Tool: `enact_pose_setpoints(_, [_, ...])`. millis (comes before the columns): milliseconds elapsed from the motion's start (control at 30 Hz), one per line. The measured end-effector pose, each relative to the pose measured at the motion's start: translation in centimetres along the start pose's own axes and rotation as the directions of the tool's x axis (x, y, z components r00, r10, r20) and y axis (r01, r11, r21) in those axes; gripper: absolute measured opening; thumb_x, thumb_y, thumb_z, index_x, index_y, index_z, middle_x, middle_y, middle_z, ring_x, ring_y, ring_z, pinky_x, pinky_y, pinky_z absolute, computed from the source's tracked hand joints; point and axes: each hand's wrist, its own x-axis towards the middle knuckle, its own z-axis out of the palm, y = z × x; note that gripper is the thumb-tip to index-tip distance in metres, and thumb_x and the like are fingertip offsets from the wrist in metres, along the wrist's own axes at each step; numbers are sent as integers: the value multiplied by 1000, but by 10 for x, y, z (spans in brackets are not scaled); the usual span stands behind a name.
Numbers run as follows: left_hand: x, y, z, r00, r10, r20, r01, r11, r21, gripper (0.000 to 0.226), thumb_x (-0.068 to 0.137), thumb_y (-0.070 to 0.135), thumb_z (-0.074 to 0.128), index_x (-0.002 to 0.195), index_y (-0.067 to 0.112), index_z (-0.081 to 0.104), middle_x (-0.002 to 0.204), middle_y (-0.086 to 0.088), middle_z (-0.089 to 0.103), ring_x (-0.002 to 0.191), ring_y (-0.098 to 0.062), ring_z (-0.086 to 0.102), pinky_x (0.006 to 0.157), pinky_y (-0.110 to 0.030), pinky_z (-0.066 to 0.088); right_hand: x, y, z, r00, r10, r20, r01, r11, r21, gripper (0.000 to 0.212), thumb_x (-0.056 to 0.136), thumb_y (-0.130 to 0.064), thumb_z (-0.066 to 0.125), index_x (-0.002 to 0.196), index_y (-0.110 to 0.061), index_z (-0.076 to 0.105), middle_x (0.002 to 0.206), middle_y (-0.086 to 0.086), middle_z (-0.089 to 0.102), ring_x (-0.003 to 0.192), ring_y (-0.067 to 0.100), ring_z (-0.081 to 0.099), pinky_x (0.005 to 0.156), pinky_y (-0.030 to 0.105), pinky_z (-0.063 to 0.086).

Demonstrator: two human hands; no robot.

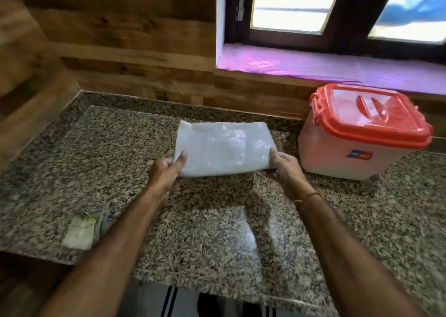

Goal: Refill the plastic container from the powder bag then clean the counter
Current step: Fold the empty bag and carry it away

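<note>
A flat, folded white powder bag lies over the middle of the granite counter. My left hand pinches its near left corner, thumb on top. My right hand grips its near right corner; this hand looks dusted with white powder. The plastic container, translucent white with a red clip-on lid, stands to the right of the bag with the lid on.
A small crumpled cloth lies near the counter's front left edge. A wood-panelled wall runs behind the counter, with a window and a purple-lined sill above the container. The counter's front edge is close to my body.
</note>
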Motion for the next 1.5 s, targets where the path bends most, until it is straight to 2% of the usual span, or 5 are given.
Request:
enact_pose_setpoints(367, [-88, -155, 8, 979, -181, -97, 206, 874, 441, 41, 86, 48, 78, 72, 11, 70, 64, 2, 67, 63, -20, 66, 51, -24, 40, -15, 174, -69, 972, 220, 87, -135, 816, -563, 94, 45, -86, 80, 73, 2, 68, 74, 12, 72, 67, 23, 63, 65, 43, 55])
enact_pose_setpoints(567, [-105, -147, 32, 981, 10, -194, 140, 657, 740, 91, 78, 52, 84, 148, 14, 40, 148, -14, 52, 127, -31, 56, 90, -41, 55, -34, 140, -56, 992, 120, 37, -39, 573, -819, 51, 88, -58, 68, 64, -14, 57, 61, -3, 55, 55, 19, 51, 57, 31, 33])
enact_pose_setpoints(933, [-76, -156, 51, 953, -121, 277, -249, 207, 946, 150, 67, 73, 78, 160, 14, -25, 164, -5, -36, 156, -28, -24, 124, -59, 6, -47, 161, -52, 988, -98, 121, 140, 214, -967, 53, 99, -36, 51, 149, -35, 34, 105, 9, 64, 87, 34, 68, 75, 43, 58])
enact_pose_setpoints(1233, [-68, -137, 61, 977, -55, 207, -198, 139, 970, 136, 61, 91, 64, 158, 11, 13, 167, -16, 8, 148, -39, 17, 119, -51, 30, -60, 155, -42, 944, 162, -287, -252, 916, -312, 55, 90, -25, 79, 135, -9, 52, 123, 4, 64, 97, 21, 65, 72, 29, 56])
enact_pose_setpoints(1500, [-89, -143, 63, 980, -33, 195, -185, 198, 963, 118, 70, 91, 55, 154, 15, 23, 160, -21, 21, 145, -38, 25, 118, -50, 28, -71, 168, 26, 931, 340, -132, -345, 938, -18, 18, 94, -21, 75, 104, -6, 71, 98, 8, 77, 88, 26, 75, 62, 31, 60])
